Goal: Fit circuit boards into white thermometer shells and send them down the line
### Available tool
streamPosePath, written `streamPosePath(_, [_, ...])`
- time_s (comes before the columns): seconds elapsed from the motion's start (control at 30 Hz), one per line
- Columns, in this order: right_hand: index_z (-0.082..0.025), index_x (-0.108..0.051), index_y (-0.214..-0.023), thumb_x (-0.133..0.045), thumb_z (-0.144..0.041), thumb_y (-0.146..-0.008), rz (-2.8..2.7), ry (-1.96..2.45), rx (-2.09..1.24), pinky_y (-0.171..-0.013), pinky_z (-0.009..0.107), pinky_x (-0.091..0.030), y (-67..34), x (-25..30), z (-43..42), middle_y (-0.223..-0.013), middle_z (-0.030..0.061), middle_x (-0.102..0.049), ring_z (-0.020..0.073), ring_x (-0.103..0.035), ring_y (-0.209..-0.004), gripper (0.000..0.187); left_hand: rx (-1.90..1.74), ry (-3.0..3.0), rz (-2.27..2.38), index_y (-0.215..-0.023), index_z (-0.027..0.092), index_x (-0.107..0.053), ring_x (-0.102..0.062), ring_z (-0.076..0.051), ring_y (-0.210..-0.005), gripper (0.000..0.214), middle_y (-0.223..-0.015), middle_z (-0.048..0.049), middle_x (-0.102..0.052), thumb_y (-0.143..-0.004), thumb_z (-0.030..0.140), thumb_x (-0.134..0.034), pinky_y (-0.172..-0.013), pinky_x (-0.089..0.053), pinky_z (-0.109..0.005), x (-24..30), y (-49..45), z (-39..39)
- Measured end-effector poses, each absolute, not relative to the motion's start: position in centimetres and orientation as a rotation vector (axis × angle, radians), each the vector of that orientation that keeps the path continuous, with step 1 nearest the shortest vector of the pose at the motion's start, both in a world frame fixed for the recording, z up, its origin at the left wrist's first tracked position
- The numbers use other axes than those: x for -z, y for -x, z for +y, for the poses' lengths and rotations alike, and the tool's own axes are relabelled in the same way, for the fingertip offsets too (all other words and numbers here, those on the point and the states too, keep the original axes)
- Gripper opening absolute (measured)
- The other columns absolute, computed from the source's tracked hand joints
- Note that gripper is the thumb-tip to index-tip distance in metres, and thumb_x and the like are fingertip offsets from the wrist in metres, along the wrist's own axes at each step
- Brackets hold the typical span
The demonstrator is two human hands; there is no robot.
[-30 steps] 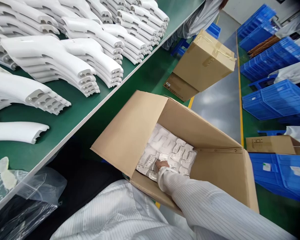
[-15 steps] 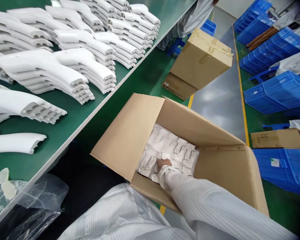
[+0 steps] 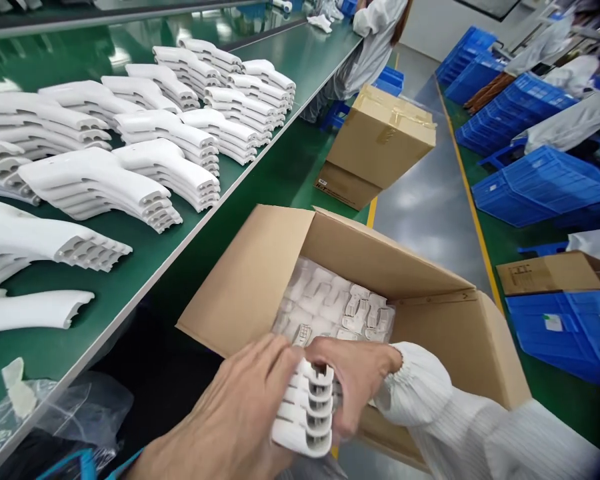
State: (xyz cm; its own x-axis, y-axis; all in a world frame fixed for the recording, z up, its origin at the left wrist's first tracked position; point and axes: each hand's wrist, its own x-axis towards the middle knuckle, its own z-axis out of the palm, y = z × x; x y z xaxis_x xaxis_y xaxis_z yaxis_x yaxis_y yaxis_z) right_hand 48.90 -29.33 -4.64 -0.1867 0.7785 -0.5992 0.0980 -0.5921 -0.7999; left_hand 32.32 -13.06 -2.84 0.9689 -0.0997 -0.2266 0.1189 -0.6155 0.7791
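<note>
A short stack of white plastic shells (image 3: 305, 417) is held between my two hands in front of the cardboard box. My left hand (image 3: 235, 410) grips its left side, fingers wrapped over the top. From the other side, my right hand (image 3: 360, 377) closes on the same stack, its thumb hidden in part. The open cardboard box (image 3: 240, 287) stands just beyond my hands. Inside it, more white shells (image 3: 365, 310) lie packed in rows, some under clear plastic film.
Stacks of white curved shells (image 3: 100, 180) cover much of the green table (image 3: 145, 267) at left. Clear plastic bags (image 3: 80, 407) hang at its near edge. Taped cartons (image 3: 380, 133) stand on the floor ahead, near a person in white (image 3: 380, 40). Blue crates (image 3: 545, 180) line the right side.
My right hand has come up out of the box with a stack of white shells. My left hand has entered view and grips the stack too. The view has tilted up.
</note>
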Motion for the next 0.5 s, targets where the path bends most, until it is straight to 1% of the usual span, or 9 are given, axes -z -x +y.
streamPosePath(0.03, [-0.021,-0.070,-0.103,-0.087,-0.033,-0.058,-1.044,1.594,-1.776,-0.072,0.020,-0.052,-49.0,4.1,-29.4,-0.095,-0.0032,-0.073,0.0156,-0.067,-0.084,0.049,0.346,-2.176,0.123,-0.105,0.023,-0.062,-0.064,-0.023,-0.090,0.031,-0.100,-0.0038,-0.068,-0.075,0.030,-0.065,-0.075,-0.048,-0.031,2.7,-32.6,-13.3])
streamPosePath(0.07, [-0.022,-0.066,-0.117,-0.085,-0.036,-0.063,-1.087,1.645,-1.666,-0.080,0.022,-0.053,-49.0,3.9,-29.7,-0.108,-0.0003,-0.072,0.0176,-0.067,-0.095,0.059,0.361,-2.139,0.257,-0.102,0.023,-0.061,-0.064,-0.023,-0.085,0.031,-0.097,-0.0029,-0.067,-0.073,0.033,-0.068,-0.070,-0.046,-0.031,2.6,-32.9,-13.4])
streamPosePath(0.13, [-0.024,-0.054,-0.138,-0.083,-0.037,-0.069,-1.196,1.843,-1.252,-0.099,0.033,-0.050,-48.7,4.4,-30.5,-0.131,0.0059,-0.064,0.0231,-0.062,-0.115,0.075,0.380,-2.062,0.561,-0.102,0.023,-0.058,-0.065,-0.023,-0.084,0.040,-0.094,-0.0025,-0.067,-0.069,0.038,-0.073,-0.067,-0.044,-0.030,2.6,-33.7,-14.0])
streamPosePath(0.2, [-0.024,-0.047,-0.144,-0.073,-0.029,-0.079,-1.289,2.040,-0.713,-0.106,0.041,-0.047,-47.8,6.0,-31.1,-0.136,0.0100,-0.061,0.0262,-0.059,-0.122,0.071,0.412,-2.002,0.805,-0.102,0.022,-0.057,-0.066,-0.027,-0.086,0.044,-0.093,-0.0045,-0.068,-0.067,0.042,-0.074,-0.068,-0.045,-0.032,2.7,-35.2,-14.9])
streamPosePath(0.27, [-0.022,-0.051,-0.139,-0.059,-0.019,-0.084,-1.253,2.192,-0.337,-0.099,0.042,-0.051,-46.7,8.0,-31.4,-0.125,0.0115,-0.068,0.0261,-0.064,-0.114,0.055,0.429,-1.981,0.884,-0.102,0.020,-0.057,-0.067,-0.030,-0.091,0.044,-0.095,-0.0079,-0.069,-0.069,0.045,-0.073,-0.071,-0.047,-0.035,2.8,-36.8,-15.9])
streamPosePath(0.33, [-0.022,-0.058,-0.128,-0.052,-0.016,-0.086,-1.116,2.362,-0.240,-0.093,0.040,-0.054,-46.4,9.9,-31.3,-0.116,0.0101,-0.072,0.0246,-0.068,-0.106,0.044,0.398,-2.003,0.815,-0.110,0.018,-0.057,-0.067,-0.032,-0.098,0.048,-0.104,-0.0110,-0.069,-0.073,0.047,-0.071,-0.077,-0.051,-0.038,2.8,-37.5,-16.3])
streamPosePath(0.4, [-0.022,-0.060,-0.124,-0.055,-0.019,-0.084,-0.981,2.510,-0.296,-0.093,0.038,-0.053,-47.5,11.4,-31.3,-0.116,0.0087,-0.072,0.0248,-0.068,-0.106,0.041,0.242,-2.090,0.670,-0.130,0.019,-0.052,-0.063,-0.033,-0.114,0.060,-0.123,-0.0130,-0.064,-0.079,0.046,-0.070,-0.089,-0.052,-0.042,2.8,-36.6,-15.6])
streamPosePath(0.47, [-0.020,-0.057,-0.130,-0.063,-0.024,-0.081,-0.847,2.634,-0.347,-0.093,0.040,-0.052,-49.8,12.9,-31.5,-0.118,0.0105,-0.071,0.0278,-0.067,-0.108,0.049,-0.029,-2.223,0.571,-0.147,0.025,-0.037,-0.052,-0.033,-0.131,0.070,-0.143,-0.0110,-0.053,-0.086,0.044,-0.066,-0.102,-0.049,-0.045,2.6,-33.9,-13.9])
streamPosePath(0.5, [-0.017,-0.055,-0.132,-0.068,-0.025,-0.080,-0.775,2.691,-0.370,-0.091,0.041,-0.053,-51.3,13.8,-31.6,-0.115,0.0125,-0.071,0.0293,-0.067,-0.105,0.054,-0.165,-2.286,0.562,-0.150,0.029,-0.033,-0.047,-0.033,-0.136,0.070,-0.148,-0.0094,-0.048,-0.089,0.043,-0.064,-0.106,-0.047,-0.046,2.5,-32.2,-12.8])
